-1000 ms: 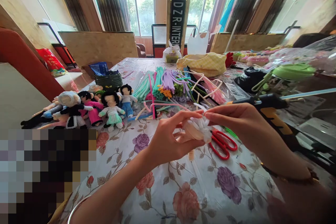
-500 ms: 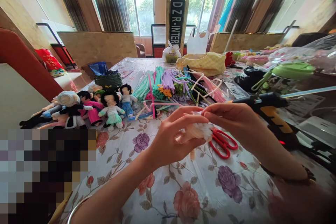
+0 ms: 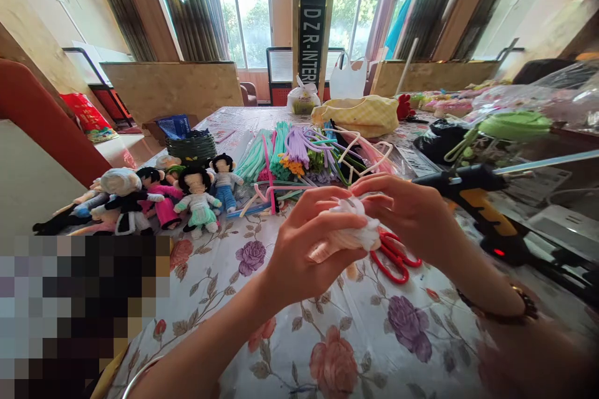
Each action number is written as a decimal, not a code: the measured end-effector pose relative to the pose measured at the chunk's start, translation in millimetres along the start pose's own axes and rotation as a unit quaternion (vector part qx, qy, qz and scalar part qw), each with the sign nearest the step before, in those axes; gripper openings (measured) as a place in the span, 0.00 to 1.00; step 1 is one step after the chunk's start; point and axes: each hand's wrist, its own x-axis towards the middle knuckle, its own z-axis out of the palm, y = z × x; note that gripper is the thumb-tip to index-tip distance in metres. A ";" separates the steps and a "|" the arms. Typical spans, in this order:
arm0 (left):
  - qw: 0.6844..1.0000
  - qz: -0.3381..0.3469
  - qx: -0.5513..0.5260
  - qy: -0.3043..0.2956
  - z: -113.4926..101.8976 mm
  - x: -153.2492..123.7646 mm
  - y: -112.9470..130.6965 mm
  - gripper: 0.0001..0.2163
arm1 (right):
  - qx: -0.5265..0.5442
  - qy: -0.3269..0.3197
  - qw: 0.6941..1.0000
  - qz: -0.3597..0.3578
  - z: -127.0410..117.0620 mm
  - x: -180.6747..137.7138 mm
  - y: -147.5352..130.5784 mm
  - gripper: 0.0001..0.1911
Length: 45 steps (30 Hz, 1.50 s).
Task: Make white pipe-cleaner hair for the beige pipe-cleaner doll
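My left hand [image 3: 306, 246] is wrapped round a small, fuzzy white and peach pipe-cleaner doll piece [image 3: 358, 234], its thumb below and fingers above. A white strand arches over the top of the piece. My right hand [image 3: 402, 215] curls in from the other side, its fingertips pinched at the upper edge of that white part. My fingers hide much of the piece. Red-handled scissors [image 3: 395, 255] lie on the table just behind and below the right hand; their blades are hidden.
Finished dolls [image 3: 196, 196] cluster at the left, near a dark green basket [image 3: 191, 148]. Bundles of coloured pipe cleaners [image 3: 299, 149] lie beyond my hands. A black and yellow glue gun [image 3: 486, 206] with a lit red light stands at the right. A flowered cloth [image 3: 332, 355] covers the table.
The piece has turned in my left hand, so more of its white part shows. My right hand has shifted slightly left and its fingers have curled over the top. The view tilted a little.
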 end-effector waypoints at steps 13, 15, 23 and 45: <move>0.999 -0.012 -0.046 0.022 4.2 -3.8 4.7 0.19 | -0.118 -0.015 0.991 -0.055 2.1 0.4 8.0 0.08; 0.998 -0.013 -0.048 0.024 4.4 -4.1 4.6 0.19 | -0.131 0.004 0.991 -0.033 2.3 -0.8 7.5 0.08; 0.997 -0.014 -0.059 0.049 4.3 -4.5 4.0 0.22 | -0.109 0.036 0.993 0.019 5.2 -2.4 4.3 0.08; 0.987 -0.097 -0.083 0.098 5.4 -3.3 3.0 0.21 | 0.100 0.010 0.983 0.151 14.5 -1.6 10.5 0.07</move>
